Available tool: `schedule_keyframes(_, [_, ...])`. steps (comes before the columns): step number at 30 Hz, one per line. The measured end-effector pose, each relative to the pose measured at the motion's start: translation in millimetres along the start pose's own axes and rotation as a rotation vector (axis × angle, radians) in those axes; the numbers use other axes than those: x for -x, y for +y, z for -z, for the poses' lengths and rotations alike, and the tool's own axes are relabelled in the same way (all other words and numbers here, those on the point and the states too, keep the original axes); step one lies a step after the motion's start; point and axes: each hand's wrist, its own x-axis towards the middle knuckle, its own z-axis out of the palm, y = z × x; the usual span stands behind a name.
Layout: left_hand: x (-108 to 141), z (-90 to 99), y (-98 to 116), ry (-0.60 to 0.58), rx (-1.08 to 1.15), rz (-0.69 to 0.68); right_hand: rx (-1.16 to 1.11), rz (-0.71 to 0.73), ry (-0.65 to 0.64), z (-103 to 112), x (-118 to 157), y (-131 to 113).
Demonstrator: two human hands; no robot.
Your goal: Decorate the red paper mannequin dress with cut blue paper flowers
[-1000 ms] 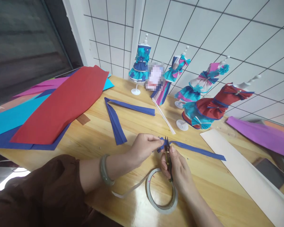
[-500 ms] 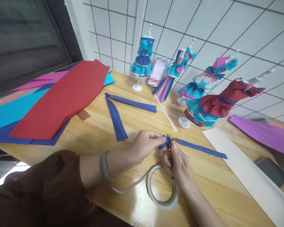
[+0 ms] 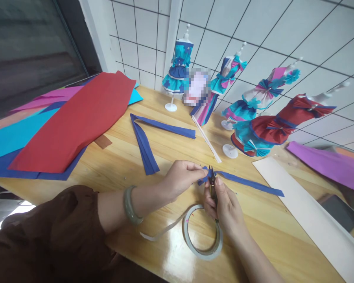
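Note:
My left hand [image 3: 178, 179] pinches a small cut piece of blue crepe paper [image 3: 202, 181] between thumb and fingertips; its shape looks petal-like, partly covered by the fingers. Wrapped around small dark snips [image 3: 212, 188], my right hand [image 3: 226, 206] holds their slightly parted blade tips at the piece's right side. A narrow blue paper strip [image 3: 250, 184] runs rightward from just behind the tips, its end over a white sheet [image 3: 297, 204]. Below my hands lies a roll of double-sided tape [image 3: 188, 237], with a loose tail on the left.
Folded blue strips [image 3: 144, 149] and a thin pale strip [image 3: 206, 138] lie farther back. Red paper [image 3: 76, 122] tops a stack at left. Several small dress forms, including one in red [image 3: 292, 114], stand along the tiled wall. Purple paper [image 3: 321, 165] and a dark phone-like slab [image 3: 339, 212] are at right.
The view has shifted slightly. Blade tips of the snips look a little farther apart; both hands keep nearly the same place at the blue paper.

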Motion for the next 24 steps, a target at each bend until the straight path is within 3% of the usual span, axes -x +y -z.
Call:
schedule_keyframes(14, [-3,2.1,-1,-0.008,-0.026,0.015,0.032,-0.009,0.008,2,0,-2])
schedule_keyframes(24, [-8,13.7,-3,-0.14,-0.102,-0.004,0.039,-0.041,-0.036,7,1,-5])
